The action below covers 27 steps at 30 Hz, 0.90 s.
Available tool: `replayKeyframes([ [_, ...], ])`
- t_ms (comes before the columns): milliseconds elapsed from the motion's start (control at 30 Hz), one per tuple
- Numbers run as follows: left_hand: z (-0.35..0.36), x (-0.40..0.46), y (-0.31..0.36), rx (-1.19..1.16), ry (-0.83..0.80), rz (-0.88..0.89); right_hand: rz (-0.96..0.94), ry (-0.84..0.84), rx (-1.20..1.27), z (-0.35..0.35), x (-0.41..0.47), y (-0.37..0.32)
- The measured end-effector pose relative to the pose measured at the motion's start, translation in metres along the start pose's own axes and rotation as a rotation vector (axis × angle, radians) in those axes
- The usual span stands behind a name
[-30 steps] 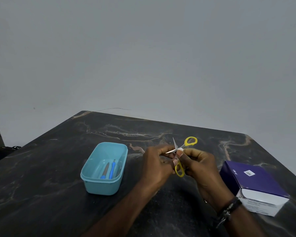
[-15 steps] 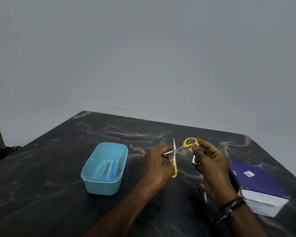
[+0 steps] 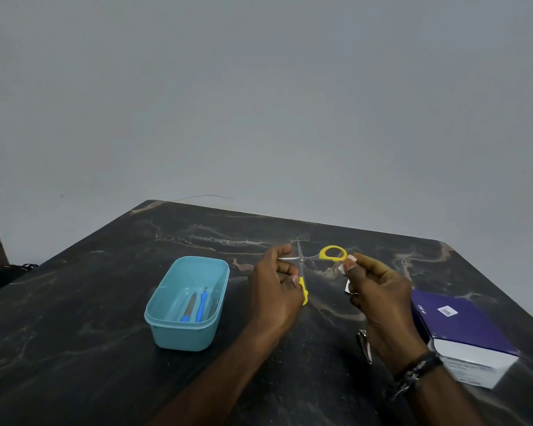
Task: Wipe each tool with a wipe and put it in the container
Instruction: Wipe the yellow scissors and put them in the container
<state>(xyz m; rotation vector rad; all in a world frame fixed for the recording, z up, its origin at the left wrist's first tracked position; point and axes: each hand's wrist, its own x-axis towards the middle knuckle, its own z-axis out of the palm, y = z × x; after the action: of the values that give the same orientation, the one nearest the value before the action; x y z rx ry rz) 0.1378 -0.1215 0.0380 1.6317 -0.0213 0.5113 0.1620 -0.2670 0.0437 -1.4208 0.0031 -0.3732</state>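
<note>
Gripping open scissors (image 3: 302, 262), left hand (image 3: 277, 287); right hand (image 3: 379, 287) pinches wipe (image 3: 345, 265).

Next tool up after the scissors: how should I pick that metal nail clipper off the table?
Take the nail clipper across its narrow sides near mid-length, coming straight down from above. It lies flat on the dark table, long axis pointing roughly away from the camera, so the long edges are the pinchable faces. The right hand hangs over it; the purple box leaves the right side tighter.
</note>
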Motion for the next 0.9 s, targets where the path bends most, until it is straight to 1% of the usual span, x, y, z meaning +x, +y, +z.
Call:
replayKeyframes([
  [67,0.0,-0.001,0.0,-0.004,0.004,-0.005,-0.022,0.057,0.01,-0.002,0.001,-0.001],
  [133,0.0,-0.001,0.001,-0.007,0.013,-0.003,-0.053,0.058,-0.009,-0.001,-0.001,-0.001],
  [267,0.0,-0.002,0.003,0.004,0.025,0.0,-0.111,-0.004,-0.055,0.004,-0.004,-0.001],
  [467,-0.001,-0.003,0.005,-0.043,0.075,-0.03,-0.139,-0.167,-0.182,0.009,-0.012,0.001],
  [667,-0.001,-0.005,0.004,-0.028,0.114,-0.069,-0.147,-0.182,-0.249,0.011,-0.017,0.001],
  [900,0.0,-0.006,0.004,-0.048,0.055,-0.084,-0.122,-0.225,-0.279,0.01,-0.017,0.001],
])
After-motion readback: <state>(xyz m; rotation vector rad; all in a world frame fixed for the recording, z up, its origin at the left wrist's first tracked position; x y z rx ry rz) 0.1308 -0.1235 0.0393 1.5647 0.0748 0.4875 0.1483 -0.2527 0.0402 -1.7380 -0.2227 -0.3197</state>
